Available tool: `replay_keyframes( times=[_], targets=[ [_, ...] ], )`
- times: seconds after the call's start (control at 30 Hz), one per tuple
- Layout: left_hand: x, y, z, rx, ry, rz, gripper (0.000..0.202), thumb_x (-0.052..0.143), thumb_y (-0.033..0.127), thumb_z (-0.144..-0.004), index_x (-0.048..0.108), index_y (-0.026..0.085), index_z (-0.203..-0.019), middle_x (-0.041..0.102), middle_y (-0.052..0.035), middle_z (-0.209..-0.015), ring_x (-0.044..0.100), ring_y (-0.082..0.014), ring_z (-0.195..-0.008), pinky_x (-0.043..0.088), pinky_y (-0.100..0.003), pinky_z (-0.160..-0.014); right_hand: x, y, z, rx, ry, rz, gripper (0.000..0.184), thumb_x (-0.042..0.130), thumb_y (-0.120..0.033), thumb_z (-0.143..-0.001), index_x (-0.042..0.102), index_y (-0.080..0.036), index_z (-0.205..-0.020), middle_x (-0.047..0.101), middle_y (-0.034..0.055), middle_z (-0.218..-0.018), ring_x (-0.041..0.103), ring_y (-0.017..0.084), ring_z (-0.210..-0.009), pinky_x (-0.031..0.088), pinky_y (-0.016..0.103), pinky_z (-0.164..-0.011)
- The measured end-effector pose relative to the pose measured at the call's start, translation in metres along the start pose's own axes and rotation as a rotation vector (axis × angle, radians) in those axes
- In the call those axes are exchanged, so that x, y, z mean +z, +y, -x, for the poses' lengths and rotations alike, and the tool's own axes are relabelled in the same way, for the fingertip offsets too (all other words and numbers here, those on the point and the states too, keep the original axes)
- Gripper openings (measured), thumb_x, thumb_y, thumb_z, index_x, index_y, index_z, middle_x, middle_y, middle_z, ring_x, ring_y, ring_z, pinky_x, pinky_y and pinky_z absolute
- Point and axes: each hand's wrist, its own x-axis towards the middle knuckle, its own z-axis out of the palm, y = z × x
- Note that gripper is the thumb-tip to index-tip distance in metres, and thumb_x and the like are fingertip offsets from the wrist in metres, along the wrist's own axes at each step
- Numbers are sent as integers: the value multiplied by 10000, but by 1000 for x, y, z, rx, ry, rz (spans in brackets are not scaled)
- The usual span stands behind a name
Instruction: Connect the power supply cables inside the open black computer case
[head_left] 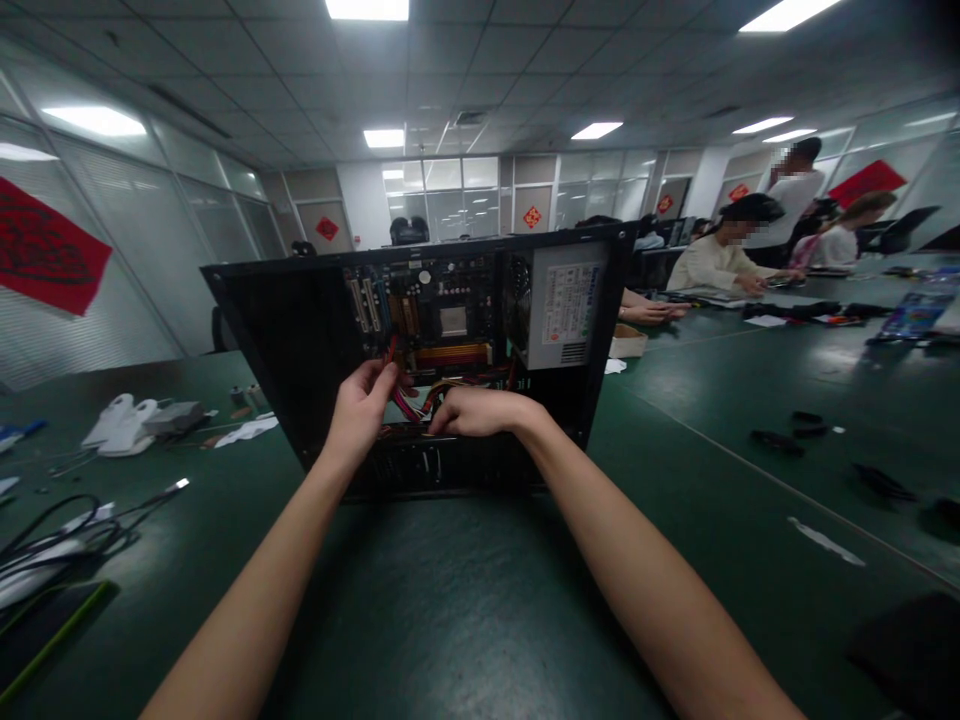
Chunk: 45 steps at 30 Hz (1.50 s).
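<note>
A black computer case (270, 330) stands open in front of me on the green table, its inside facing me. At its back sits a motherboard (465, 285) with slots and a square metal chip. The silver power supply (566, 310) with a white label fills the upper right corner. My left hand (367, 400) pinches a bundle of coloured power cables (405, 403) below the slots. Inside the lower part of the case, my right hand (480, 412) curls its fingers by the same wires and a metal edge; its fingertips are partly hidden, so what they hold is unclear.
On the left of the green table (442, 590) lie white plastic pieces (124, 425), a grey box (176, 418) and black cables (90, 530). Small black parts (780, 440) are scattered to the right. Several people work beyond, one in a pale top (705, 265).
</note>
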Motion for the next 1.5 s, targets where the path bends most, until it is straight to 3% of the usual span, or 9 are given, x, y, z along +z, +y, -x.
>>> replay_keyframes(
  times=[0.17, 0.3, 0.5, 0.67, 0.8, 0.93, 1.07, 1.27, 1.5],
  targets=[
    [5, -16, 1, -59, -172, -107, 422, 549, 583, -866, 577, 171, -950, 716, -60, -897, 655, -194, -765, 506, -295, -711, -3, 1, 1, 82, 35, 71, 320, 584, -74, -774, 792, -171, -998, 776, 19, -955, 672, 147, -820, 456, 193, -717],
    [4, -15, 2, -219, -291, 6, 380, 569, 539, -866, 530, 191, -1012, 721, -52, -877, 660, -189, -667, 526, -309, -626, -6, -5, 6, 108, 43, 100, 310, 555, -68, -789, 785, -172, -970, 769, 26, -912, 666, 148, -807, 447, 200, -707],
    [3, -10, 4, -261, -305, 67, 307, 550, 472, -903, 513, 189, -1017, 729, -63, -891, 679, -182, -688, 545, -295, -624, -3, -6, 3, 177, 349, 214, 280, 536, -66, -826, 758, -141, -980, 747, 89, -971, 657, 190, -911, 438, 236, -764],
    [4, -9, 4, -263, -280, 85, 287, 545, 432, -912, 505, 180, -1043, 733, -81, -911, 675, -174, -661, 528, -277, -586, 2, 5, -1, 122, 442, 366, 191, 569, -155, -891, 734, -146, -987, 673, 118, -1086, 595, 212, -1051, 413, 276, -883],
    [4, -14, 3, -266, -273, 119, 304, 580, 426, -885, 506, 181, -1049, 732, -79, -931, 683, -183, -684, 531, -287, -602, 0, 6, 4, 226, 377, 355, 193, 543, -218, -922, 707, -162, -1006, 715, 99, -1021, 640, 201, -973, 417, 257, -792],
    [3, -21, 1, -227, -237, 61, 355, 614, 464, -848, 549, 168, -1033, 719, -72, -906, 658, -177, -672, 508, -281, -583, -4, -1, 10, 348, 253, 372, 200, 604, -204, -852, 717, -199, -1017, 739, 85, -1022, 679, 221, -939, 418, 252, -704],
    [6, -24, 0, -155, -240, -41, 350, 628, 464, -820, 597, 152, -974, 701, -64, -865, 643, -184, -692, 488, -283, -597, -6, -11, 12, 441, 135, 416, 220, 624, -169, -811, 752, -174, -990, 746, 134, -1018, 693, 283, -956, 457, 290, -697],
    [8, -19, 1, -164, -264, -126, 382, 666, 463, -781, 654, 133, -974, 722, -100, -951, 670, -234, -830, 508, -334, -709, 0, -10, 10, 510, 193, 382, 258, 601, -107, -808, 758, -136, -1011, 731, 199, -1080, 705, 327, -980, 524, 342, -753],
    [5, -17, 1, -179, -491, -167, 341, 738, 448, -742, 709, 160, -923, 743, -82, -969, 683, -242, -922, 511, -352, -830, 8, 9, 6, 544, 243, 382, 291, 625, -115, -808, 742, -102, -1074, 718, 229, -1105, 699, 335, -1017, 538, 349, -793]
  ],
)
